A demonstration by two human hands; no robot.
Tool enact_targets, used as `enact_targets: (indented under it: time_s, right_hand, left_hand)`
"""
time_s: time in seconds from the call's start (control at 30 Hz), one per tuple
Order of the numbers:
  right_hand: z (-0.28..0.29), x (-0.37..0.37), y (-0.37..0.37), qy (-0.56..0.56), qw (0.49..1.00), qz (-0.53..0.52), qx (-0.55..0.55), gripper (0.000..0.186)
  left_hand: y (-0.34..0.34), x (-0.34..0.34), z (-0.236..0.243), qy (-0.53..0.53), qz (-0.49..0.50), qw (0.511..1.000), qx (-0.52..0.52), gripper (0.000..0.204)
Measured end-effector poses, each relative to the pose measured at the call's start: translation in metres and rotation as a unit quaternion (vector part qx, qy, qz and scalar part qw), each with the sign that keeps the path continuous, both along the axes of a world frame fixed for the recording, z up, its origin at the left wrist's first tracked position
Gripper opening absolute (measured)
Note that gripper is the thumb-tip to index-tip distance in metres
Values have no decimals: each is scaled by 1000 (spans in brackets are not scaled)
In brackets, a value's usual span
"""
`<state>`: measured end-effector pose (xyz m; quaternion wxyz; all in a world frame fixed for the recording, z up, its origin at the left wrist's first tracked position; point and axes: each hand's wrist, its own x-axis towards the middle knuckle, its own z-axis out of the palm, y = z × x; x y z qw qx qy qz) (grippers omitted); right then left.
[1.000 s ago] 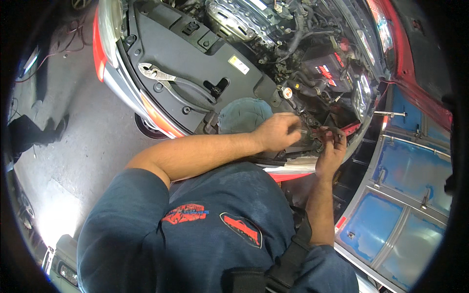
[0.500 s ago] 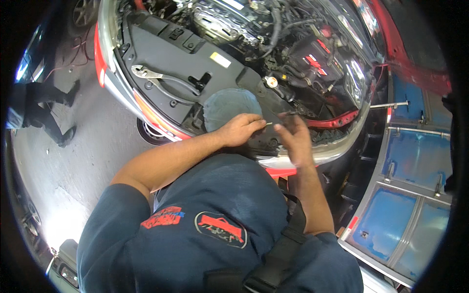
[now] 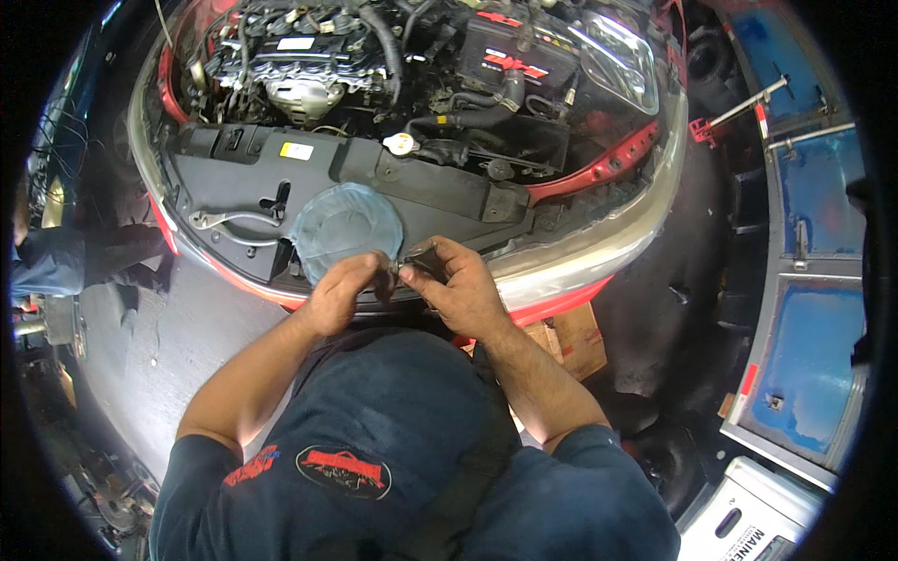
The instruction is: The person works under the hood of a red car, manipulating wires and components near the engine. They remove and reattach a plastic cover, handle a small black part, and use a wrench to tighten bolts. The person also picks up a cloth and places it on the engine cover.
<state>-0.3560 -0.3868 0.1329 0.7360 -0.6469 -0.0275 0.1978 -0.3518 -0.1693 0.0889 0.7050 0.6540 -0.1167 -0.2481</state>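
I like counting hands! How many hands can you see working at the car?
2. The left hand and right hand meet over the red car's front edge, pinching a small dark part. Another person stands far left; their hands are not visible.

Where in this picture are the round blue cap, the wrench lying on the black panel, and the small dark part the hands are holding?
round blue cap [image 3: 344, 229], head view, middle of its top.
wrench [image 3: 224, 220], head view, on its shaft.
small dark part [image 3: 418, 265], head view, its visible upper side between the hands.
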Motion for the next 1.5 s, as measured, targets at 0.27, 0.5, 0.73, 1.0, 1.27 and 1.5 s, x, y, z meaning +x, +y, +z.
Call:
enact_targets:
  time_s: [0.27,0.5,0.73,1.0,1.27,1.5]
  right_hand:
    - [4,47,-100,79,963,-182,181,15]
    - [9,151,-147,-27,994,-104,32,18]
    - [1,219,-140,-73,994,-25,83,21]
    - [-36,241,-175,-10,973,-153,171,18]
    - [-48,253,-184,21,916,-281,287,30]
    - [-62,254,-179,53,900,-290,321,22]
  left_hand:
    - [-8,31,5,62,213,972,76,60]
    - [-48,81,5,47,227,964,133,39]
    - [-160,192,47,-133,91,977,140,42]
    - [-226,267,80,-284,-39,913,290,29]
    - [-304,372,104,-365,-12,878,310,33]
    - [-385,454,94,-484,-28,778,399,42]
